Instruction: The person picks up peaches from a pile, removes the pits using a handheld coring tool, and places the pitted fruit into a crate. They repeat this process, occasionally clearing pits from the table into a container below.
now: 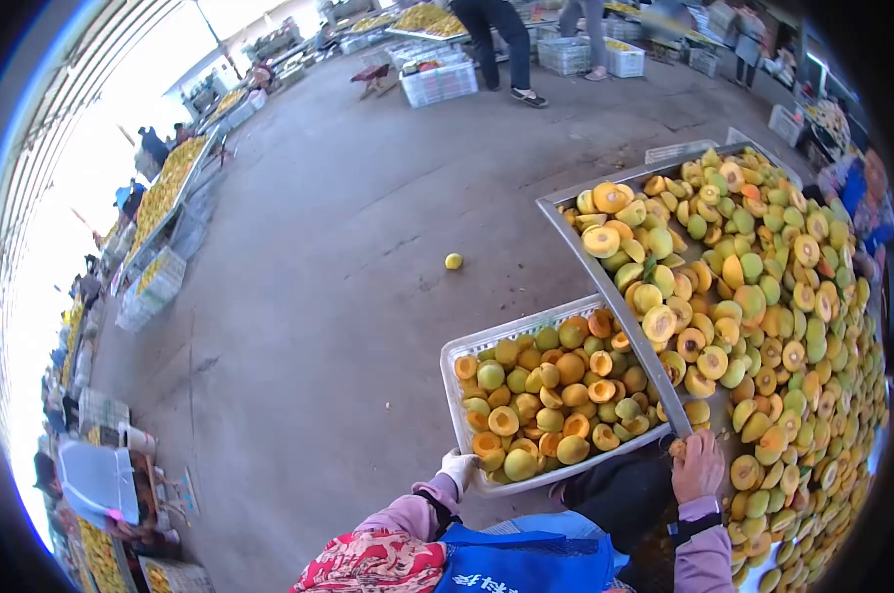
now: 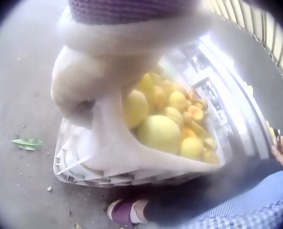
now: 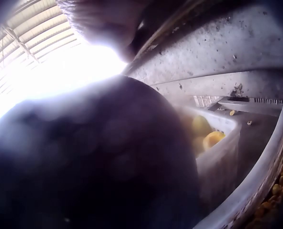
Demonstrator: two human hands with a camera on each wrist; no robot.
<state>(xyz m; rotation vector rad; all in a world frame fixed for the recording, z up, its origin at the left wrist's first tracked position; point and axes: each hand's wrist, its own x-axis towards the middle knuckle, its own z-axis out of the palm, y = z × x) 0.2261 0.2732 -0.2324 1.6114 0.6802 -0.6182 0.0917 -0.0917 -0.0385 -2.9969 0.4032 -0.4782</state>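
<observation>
My left hand [image 1: 458, 468], in a whitish glove, grips the near left corner of a white plastic crate [image 1: 451, 381]. In the left wrist view the glove [image 2: 84, 76] is curled over the crate's rim. Halved and whole yellow-green apricots [image 1: 551, 395] fill the crate. My bare right hand [image 1: 699, 465] is at the near corner of a metal-edged table [image 1: 620, 296], its fingers bent. A small dark thing [image 2: 278, 136] sticks up at its fingers in the left wrist view; its kind cannot be made out. Many halved fruits [image 1: 763, 326] are heaped on the table.
One yellow fruit [image 1: 453, 261] lies on the concrete floor [image 1: 299, 296]. Beyond stand more fruit-covered tables [image 1: 170, 188], stacked white crates [image 1: 437, 84] and a standing person's legs [image 1: 511, 40]. A blue apron [image 1: 526, 558] covers my lap. A green leaf [image 2: 28, 143] lies beside the crate.
</observation>
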